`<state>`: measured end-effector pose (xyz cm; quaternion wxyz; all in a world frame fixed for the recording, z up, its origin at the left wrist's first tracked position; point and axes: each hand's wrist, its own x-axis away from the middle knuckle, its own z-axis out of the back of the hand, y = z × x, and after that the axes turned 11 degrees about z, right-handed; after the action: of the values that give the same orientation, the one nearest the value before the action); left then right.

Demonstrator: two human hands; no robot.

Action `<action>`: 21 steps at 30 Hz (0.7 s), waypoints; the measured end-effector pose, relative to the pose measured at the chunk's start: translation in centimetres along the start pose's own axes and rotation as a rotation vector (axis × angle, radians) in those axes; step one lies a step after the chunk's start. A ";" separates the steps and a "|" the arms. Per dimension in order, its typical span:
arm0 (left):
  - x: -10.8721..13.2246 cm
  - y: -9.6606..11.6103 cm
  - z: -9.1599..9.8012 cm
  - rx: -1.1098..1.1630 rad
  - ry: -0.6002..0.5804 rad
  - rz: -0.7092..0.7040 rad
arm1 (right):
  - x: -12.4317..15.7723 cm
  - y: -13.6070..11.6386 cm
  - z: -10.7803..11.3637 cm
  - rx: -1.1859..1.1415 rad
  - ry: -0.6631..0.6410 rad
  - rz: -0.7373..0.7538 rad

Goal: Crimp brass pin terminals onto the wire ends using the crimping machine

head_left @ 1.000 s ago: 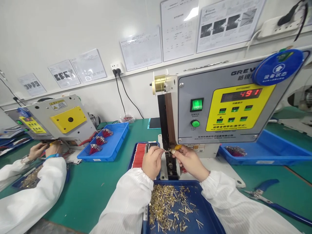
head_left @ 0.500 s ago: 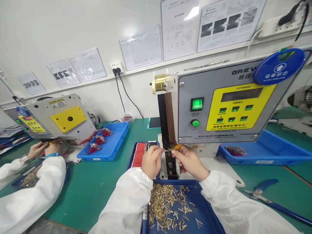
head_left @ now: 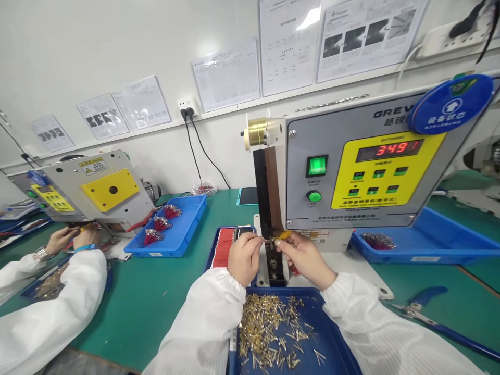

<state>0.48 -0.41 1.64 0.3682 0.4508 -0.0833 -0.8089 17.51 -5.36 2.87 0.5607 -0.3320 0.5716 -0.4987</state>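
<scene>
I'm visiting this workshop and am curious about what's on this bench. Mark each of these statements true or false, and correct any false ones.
1. A blue plastic tray below the hands holds loose brass pins. True.
2. The rectangular red digital display on the machine is dark. False: it shows lit red digits.
3. The person's left hand and right hand wear thick gloves. False: both are bare, with white sleeves ending at the wrists.
4. A square green switch on the grey metal panel glows. True.
</scene>
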 end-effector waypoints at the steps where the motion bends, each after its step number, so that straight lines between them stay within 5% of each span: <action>1: 0.0 0.0 0.0 0.002 0.003 0.000 | 0.0 0.0 0.0 -0.001 0.001 0.002; 21: -0.1 -0.2 -0.1 0.028 0.029 -0.011 | -0.1 0.2 0.0 -0.001 0.015 0.034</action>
<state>0.47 -0.25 1.57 0.3585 0.4679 -0.0866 -0.8032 17.57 -5.27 2.74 0.5647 -0.3188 0.5814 -0.4913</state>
